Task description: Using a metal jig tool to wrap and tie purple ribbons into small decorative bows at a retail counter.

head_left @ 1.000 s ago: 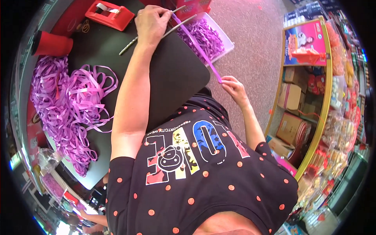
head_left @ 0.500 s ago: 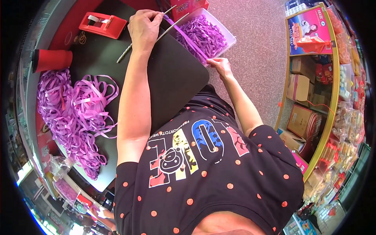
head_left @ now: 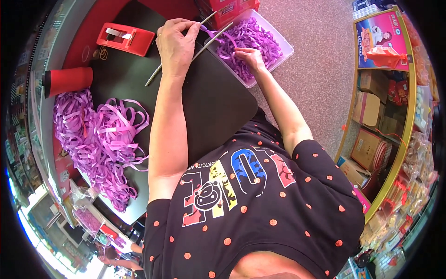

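My left hand point(head_left: 178, 46) is over the dark table, thumb and forefinger pinched on a purple ribbon point(head_left: 226, 35). Two thin metal rods point(head_left: 210, 41) slant past that hand; whether its other fingers grip them is hidden. The ribbon runs across the rods and bends down to my right hand point(head_left: 251, 58), whose fingertips are closed on it. Below my right hand is a white plastic bin point(head_left: 287, 52) full of short purple ribbon pieces point(head_left: 260, 39). A large heap of long, loose purple ribbon point(head_left: 100, 139) lies at the left of the table.
A red tape dispenser point(head_left: 125, 39) and a red cylinder with a black end point(head_left: 69, 82) are on the far left of the dark tabletop point(head_left: 218, 93). Red boxes point(head_left: 227, 10) stand behind the bin. A gold-edged shelf unit point(head_left: 409, 116) with cartons is at the right.
My right hand has moved left and farther away, closer to my left hand. The ribbon between them, stretched straight before, now bends in a short curve near the rods.
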{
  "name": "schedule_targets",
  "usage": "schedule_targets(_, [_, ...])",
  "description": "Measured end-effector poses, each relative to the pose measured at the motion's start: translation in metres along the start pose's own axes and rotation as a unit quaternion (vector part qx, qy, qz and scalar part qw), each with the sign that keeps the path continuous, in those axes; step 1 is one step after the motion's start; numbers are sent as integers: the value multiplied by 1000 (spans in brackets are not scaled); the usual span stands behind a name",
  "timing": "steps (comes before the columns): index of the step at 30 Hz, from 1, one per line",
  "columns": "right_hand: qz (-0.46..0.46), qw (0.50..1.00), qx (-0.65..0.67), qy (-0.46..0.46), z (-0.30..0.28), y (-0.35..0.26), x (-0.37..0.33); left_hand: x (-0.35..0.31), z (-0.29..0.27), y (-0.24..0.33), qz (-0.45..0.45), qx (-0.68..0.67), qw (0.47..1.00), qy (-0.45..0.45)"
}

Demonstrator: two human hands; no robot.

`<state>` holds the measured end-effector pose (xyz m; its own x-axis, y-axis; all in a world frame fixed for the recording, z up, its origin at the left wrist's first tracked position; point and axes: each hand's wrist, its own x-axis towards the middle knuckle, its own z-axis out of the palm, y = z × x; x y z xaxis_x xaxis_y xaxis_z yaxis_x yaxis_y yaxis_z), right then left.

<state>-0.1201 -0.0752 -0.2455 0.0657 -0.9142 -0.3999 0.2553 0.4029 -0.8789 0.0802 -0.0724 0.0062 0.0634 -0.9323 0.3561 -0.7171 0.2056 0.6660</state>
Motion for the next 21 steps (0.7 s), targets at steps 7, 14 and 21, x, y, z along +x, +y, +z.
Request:
schedule_targets(7, [47,999,14,-3,18,-15,1,0,-3,1,-6,0,1000,-10])
schedule_targets(14, [-64,922,-359,130,11,18,-4,0,-4,2,-16,-5,1000,-19])
schedule_targets(21, [-145,851,-494,104,13,20,-13,1,-2,2,-16,-2,1000,-20])
